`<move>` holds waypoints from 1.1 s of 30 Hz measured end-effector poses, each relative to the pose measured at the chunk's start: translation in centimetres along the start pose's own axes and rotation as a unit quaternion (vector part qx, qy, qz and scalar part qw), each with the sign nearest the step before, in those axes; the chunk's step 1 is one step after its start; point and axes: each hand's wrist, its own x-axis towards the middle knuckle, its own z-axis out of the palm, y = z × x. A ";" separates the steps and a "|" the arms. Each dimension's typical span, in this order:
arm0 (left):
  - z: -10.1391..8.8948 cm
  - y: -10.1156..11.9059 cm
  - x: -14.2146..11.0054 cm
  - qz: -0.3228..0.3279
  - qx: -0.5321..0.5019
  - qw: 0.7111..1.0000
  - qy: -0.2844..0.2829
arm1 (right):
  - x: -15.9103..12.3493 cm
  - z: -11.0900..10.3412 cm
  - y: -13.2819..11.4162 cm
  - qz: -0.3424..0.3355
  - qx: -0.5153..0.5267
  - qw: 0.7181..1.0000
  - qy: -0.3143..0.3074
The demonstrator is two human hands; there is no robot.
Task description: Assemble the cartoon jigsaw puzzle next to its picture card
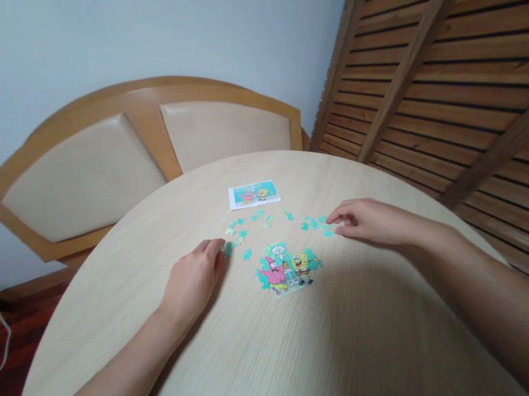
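Note:
A partly assembled jigsaw puzzle point(277, 273) lies flat on the table, with a pink starfish, a grey-green figure and a yellow sponge character. My left hand point(194, 276) rests left of it, fingers curled together, their tips at a few loose teal puzzle pieces point(228, 248). Its thumb is hidden, and whether a piece is between the fingers does not show. To the right of the puzzle, my right hand point(367, 221) has thumb and forefinger apart beside a cluster of loose teal pieces point(314, 223). Nothing shows between them.
Behind the pieces lies a picture card point(254, 194) with the same characters. More loose pieces point(258, 214) are spread between card and puzzle. The round wooden table point(273, 372) has a padded chair back point(147, 136) beyond it and a slatted wooden panel point(447, 46) at right.

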 end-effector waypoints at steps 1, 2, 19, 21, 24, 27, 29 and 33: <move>0.1 0.0 0.0 0.004 -0.008 1.000 0.003 | 0.0 0.0 0.1 -0.005 -0.001 1.000 -0.002; 0.3 0.0 0.0 0.007 -0.017 1.000 0.006 | 0.0 0.1 0.1 -0.009 -0.002 1.000 -0.003; -0.2 2.6 -0.3 0.355 -0.157 0.920 -0.057 | 1.2 2.8 -3.0 -0.141 -0.046 0.987 0.066; -0.4 2.6 -0.2 0.361 -0.174 0.914 -0.067 | 1.1 2.5 -3.1 -0.157 -0.025 0.986 0.053; -0.9 2.4 -0.1 0.353 -0.181 0.916 -0.059 | 0.9 1.9 -3.5 -0.178 0.014 0.984 0.026; -1.1 2.2 0.0 0.332 -0.162 0.928 -0.050 | 0.7 1.5 -4.0 -0.188 0.038 0.981 -0.004; -1.1 2.1 0.0 0.324 -0.151 0.933 -0.047 | 0.6 1.3 -4.4 -0.185 0.052 0.981 -0.027; -1.0 2.2 -0.1 0.318 -0.140 0.937 -0.040 | 0.3 1.2 -5.3 -0.154 0.077 0.983 -0.070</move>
